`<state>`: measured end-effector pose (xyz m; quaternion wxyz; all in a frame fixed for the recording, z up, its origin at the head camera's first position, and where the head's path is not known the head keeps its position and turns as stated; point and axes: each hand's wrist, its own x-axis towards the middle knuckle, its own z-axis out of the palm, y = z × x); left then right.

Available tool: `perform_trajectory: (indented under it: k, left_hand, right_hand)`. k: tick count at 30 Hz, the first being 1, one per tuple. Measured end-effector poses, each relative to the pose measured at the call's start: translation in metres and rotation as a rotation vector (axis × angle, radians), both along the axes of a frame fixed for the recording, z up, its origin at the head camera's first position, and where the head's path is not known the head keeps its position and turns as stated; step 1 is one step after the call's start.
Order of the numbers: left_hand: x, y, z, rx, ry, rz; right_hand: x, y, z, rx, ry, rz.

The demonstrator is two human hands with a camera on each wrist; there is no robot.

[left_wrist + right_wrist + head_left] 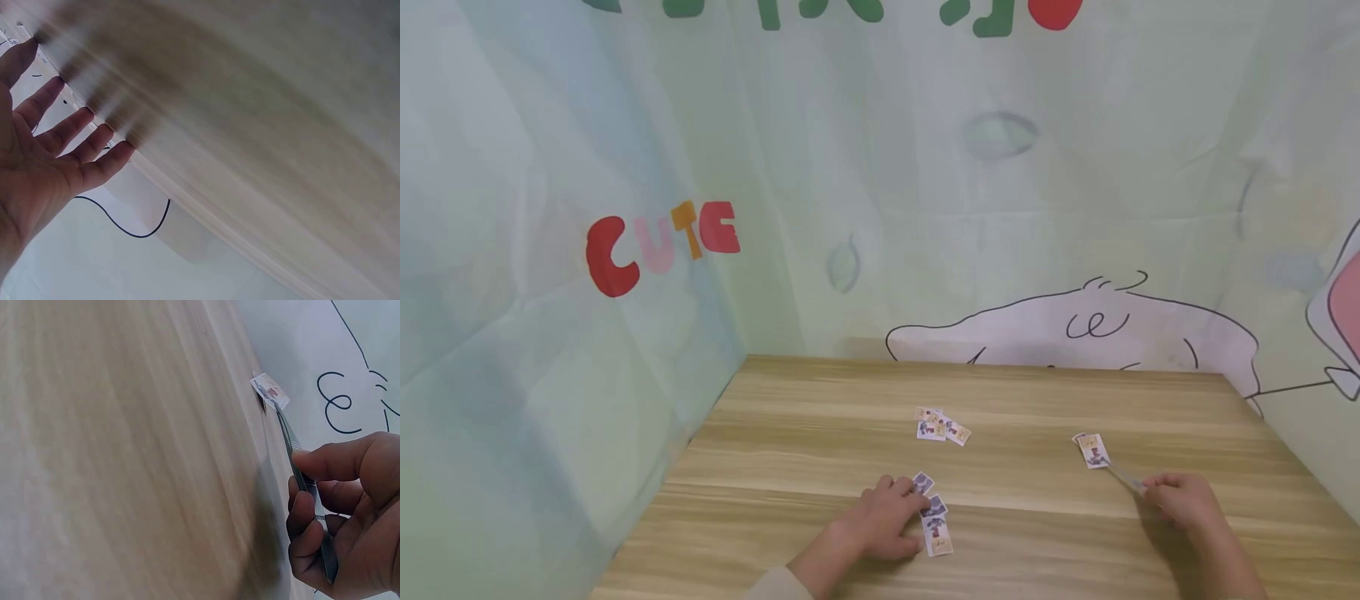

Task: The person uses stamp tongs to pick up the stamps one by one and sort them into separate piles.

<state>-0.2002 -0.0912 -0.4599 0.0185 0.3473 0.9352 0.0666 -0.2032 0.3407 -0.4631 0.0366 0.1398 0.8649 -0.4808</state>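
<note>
My right hand [1183,498] holds metal tweezers [289,434] between thumb and curled fingers. At their tips is a small stamp-like printed paper [270,391], lifted a little off the table in the right wrist view. Partly behind it in the head view shows the edge of another paper [1077,437]. Fingertips of my left hand [883,518] rest on the table with the fingers spread, beside a short column of similar papers [937,539]. Whether those fingers touch the papers is unclear.
Several more printed papers [931,427] lie overlapping farther back on the wooden table [820,400]. A fabric backdrop [880,208] with printed letters and a line drawing stands behind the table and along its sides.
</note>
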Motion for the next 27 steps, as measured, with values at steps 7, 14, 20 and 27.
perform_trajectory:
  k: [7,14,20,27]
  left_hand:
    - [0.0,0.001,0.0,0.0,0.005,-0.002]
    - [-0.001,0.003,-0.002,-0.001,-0.015,0.001]
    - [-0.001,0.004,-0.001,-0.005,-0.003,0.001]
    - [-0.004,0.003,-0.001,-0.006,0.017,0.005]
  right_hand:
    - [-0.002,0.002,-0.002,-0.027,-0.027,-0.022]
    - [-0.001,0.005,-0.005,-0.011,-0.036,-0.032]
    - [0.002,0.01,-0.007,0.004,0.003,-0.028]
    - [0.0,0.006,0.002,0.041,0.021,0.003]
